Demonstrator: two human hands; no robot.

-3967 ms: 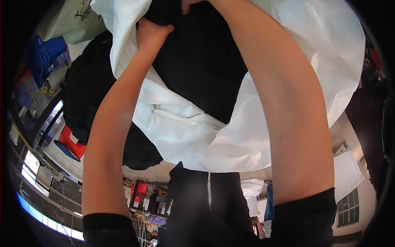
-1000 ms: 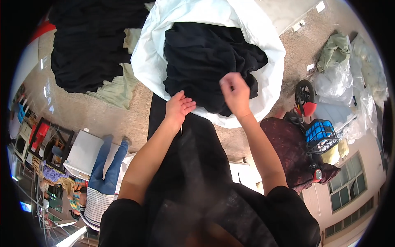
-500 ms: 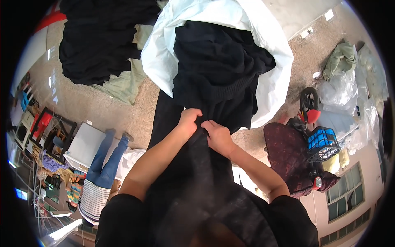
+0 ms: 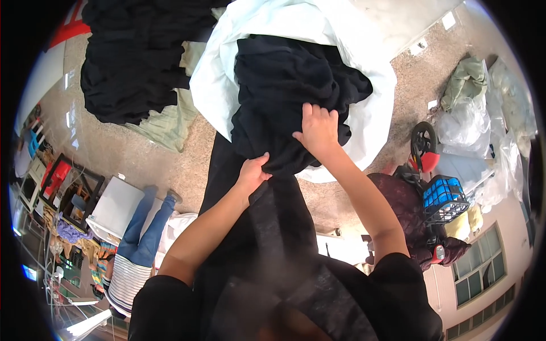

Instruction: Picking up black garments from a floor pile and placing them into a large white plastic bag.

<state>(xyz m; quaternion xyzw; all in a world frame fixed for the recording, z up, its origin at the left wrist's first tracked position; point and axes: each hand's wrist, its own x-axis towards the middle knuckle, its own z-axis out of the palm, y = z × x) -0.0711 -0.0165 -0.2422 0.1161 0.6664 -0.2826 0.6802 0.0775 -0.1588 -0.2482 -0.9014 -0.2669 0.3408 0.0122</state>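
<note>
Bright, even daylight — glare washes out the white sack (image 4: 364,51); black cloth (image 4: 284,85) loses detail. Fisheye bends the edges, dark rim; nearest fabric blurred.

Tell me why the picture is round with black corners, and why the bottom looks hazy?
Head view: a fisheye lens gives the round frame and bends the building at the rim. The dark cloth nearest the lens is out of focus; the left hand, right hand and white sheet are sharp in even daylight.
</note>
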